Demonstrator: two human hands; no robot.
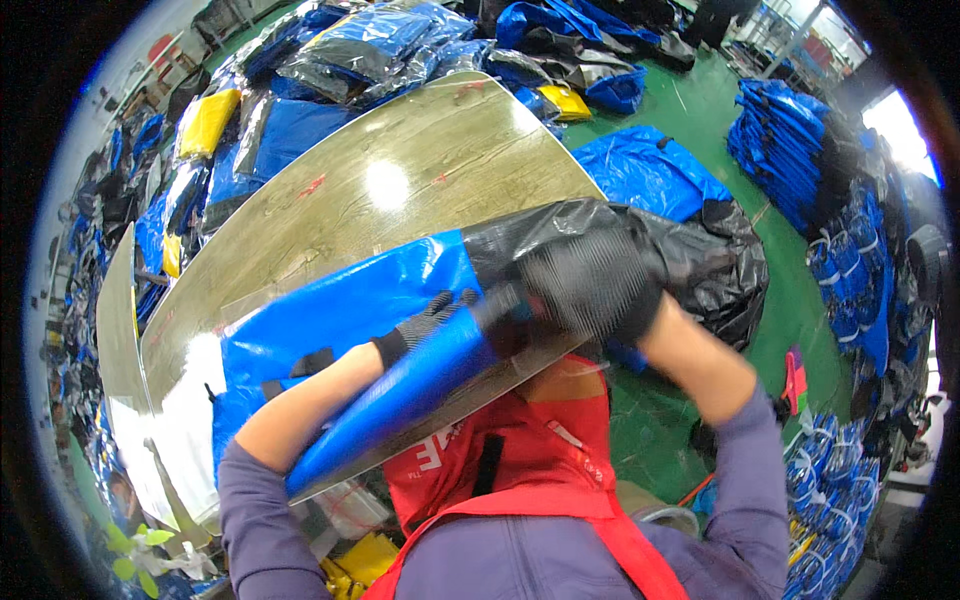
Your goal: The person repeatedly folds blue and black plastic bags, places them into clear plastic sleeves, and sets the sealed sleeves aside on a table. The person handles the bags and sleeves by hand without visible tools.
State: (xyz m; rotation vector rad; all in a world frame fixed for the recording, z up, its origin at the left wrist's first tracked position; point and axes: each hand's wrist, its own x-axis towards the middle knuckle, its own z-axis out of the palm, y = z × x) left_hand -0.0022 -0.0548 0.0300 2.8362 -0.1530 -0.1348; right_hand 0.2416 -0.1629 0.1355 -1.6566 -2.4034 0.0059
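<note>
Head view: from where I'm standing, blue-&-blk cover (350, 285) lies across near side of wood-grain tbl (330, 200), blk part twd tbl's right end. L hand (428, 322), gloved, on the blue; fingers slightly apart, partly hidden by raised fold (400, 395), can't tell if gripping. R hand (600, 285), gloved, at blk part, blurred; can't tell how far fingers open. Plastic-wrapped bundles (370, 45) beyond tbl's far edge.

Two gloved hands (428, 325) (598, 288), one apron (548, 472)
</note>
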